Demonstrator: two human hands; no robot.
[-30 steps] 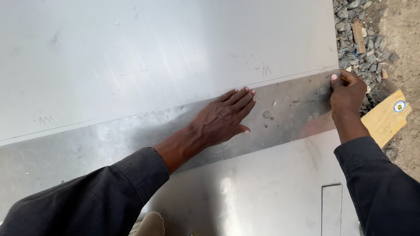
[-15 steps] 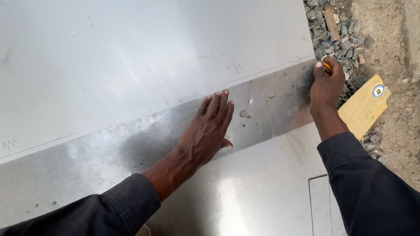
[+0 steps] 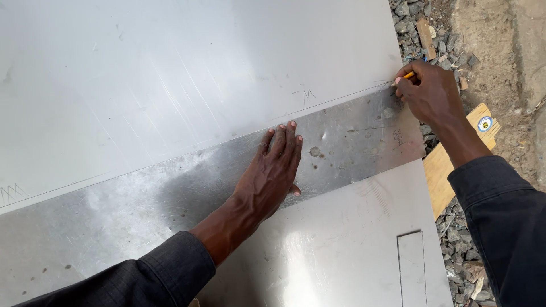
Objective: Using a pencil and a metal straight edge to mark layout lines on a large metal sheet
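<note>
Our left hand (image 3: pixel 270 176) presses flat, fingers spread, on the stiff, slick-looking metal straightedge strip (image 3: pixel 170 199), likely to slide unless pinned, while our right hand (image 3: pixel 426 94) pinches a yellow pencil (image 3: pixel 405 75) at its end.

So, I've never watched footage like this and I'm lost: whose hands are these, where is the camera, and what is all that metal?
The camera sits on a person's head and looks down, so both hands are that person's own. The left hand lies flat, fingers spread, on a long dull metal strip that lies slantwise across a big shiny metal sheet. The right hand is at the strip's far end, pinching a small yellow pencil whose tip touches the sheet right at the strip's upper edge. A thin line runs along that edge. Beyond the sheet, on the right, lie grey gravel and a flat wooden piece. A narrow rectangular outline shows in the metal near the bottom.
</note>
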